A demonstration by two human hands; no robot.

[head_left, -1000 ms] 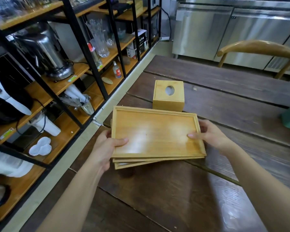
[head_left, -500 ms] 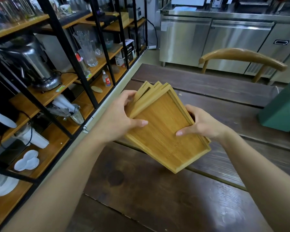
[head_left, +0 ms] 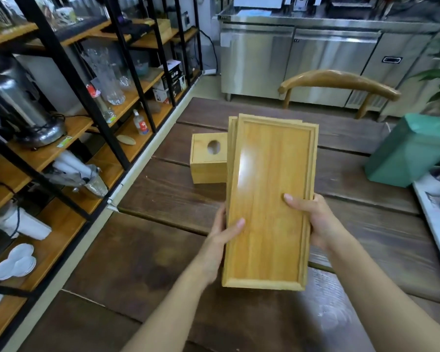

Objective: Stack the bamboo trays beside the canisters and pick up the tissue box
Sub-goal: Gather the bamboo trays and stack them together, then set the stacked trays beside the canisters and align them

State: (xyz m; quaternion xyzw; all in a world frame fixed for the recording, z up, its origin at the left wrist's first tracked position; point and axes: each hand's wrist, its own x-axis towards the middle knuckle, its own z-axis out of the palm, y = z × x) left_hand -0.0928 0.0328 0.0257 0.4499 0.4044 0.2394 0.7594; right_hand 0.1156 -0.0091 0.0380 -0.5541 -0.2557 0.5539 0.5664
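I hold a stack of bamboo trays (head_left: 269,199) above the dark wooden table (head_left: 163,250), long side pointing away from me. My left hand (head_left: 222,233) grips the stack's left edge, thumb on the top tray. My right hand (head_left: 313,219) grips the right edge, thumb on the tray floor. The edges of lower trays peek out at the far left. A square bamboo tissue box (head_left: 208,158) with a round hole in its top stands on the table behind the stack's left side, partly hidden by it. No canisters are visible.
Black metal shelving (head_left: 69,72) with wooden boards, glassware and appliances runs along the left. A teal box (head_left: 409,151) sits at the table's right, a white tray edge (head_left: 437,224) beyond it. A wooden chair back (head_left: 338,82) and steel cabinets (head_left: 290,54) stand behind the table.
The tray stack has turned from crosswise, through a diagonal, to lengthwise and shifted right. The tissue box, hidden half a second ago, shows again at the left.
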